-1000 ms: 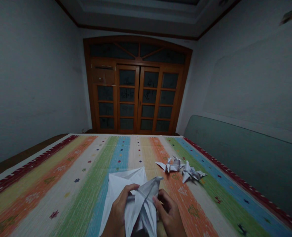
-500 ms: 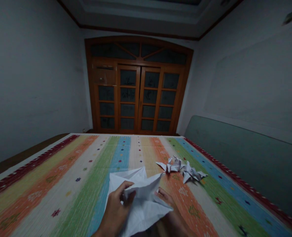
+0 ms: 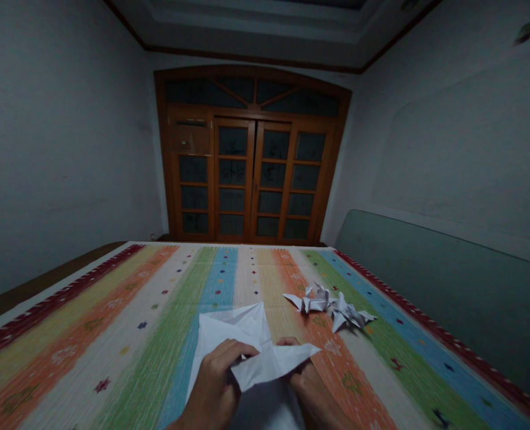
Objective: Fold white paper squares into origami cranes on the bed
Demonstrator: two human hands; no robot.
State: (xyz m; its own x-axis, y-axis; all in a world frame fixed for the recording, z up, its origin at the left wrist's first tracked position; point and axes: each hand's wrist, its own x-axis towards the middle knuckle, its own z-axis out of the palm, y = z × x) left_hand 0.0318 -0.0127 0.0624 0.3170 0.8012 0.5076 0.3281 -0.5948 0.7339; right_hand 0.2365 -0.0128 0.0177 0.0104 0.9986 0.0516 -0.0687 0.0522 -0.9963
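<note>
Left hand: fingers curled and closed over the near part of a creased white paper sheet, thumb side hidden behind the hand. Right hand: partly closed, fingertips showing just behind a pointed paper flap, with the sheet held between this hand and the left. I cannot make out the right thumb. Hands are close together, at the near end of the rainbow-striped woven mat, with the flap pointing toward the mat's right side.

The sheet sits above the blue, cream and orange stripes of the mat. Its broad far corner reaches up the mat; I cannot tell whether any of the paper touches the surface. Two small white folded-paper figures lie on the mat, touching each other, up and right of the sheet, on the orange and green stripes.

Beyond the mat's far edge stands a brown wooden double door with dark glass panes. Along the mat's right edge runs a long grey-green panel. A dark wooden edge borders its left side.
</note>
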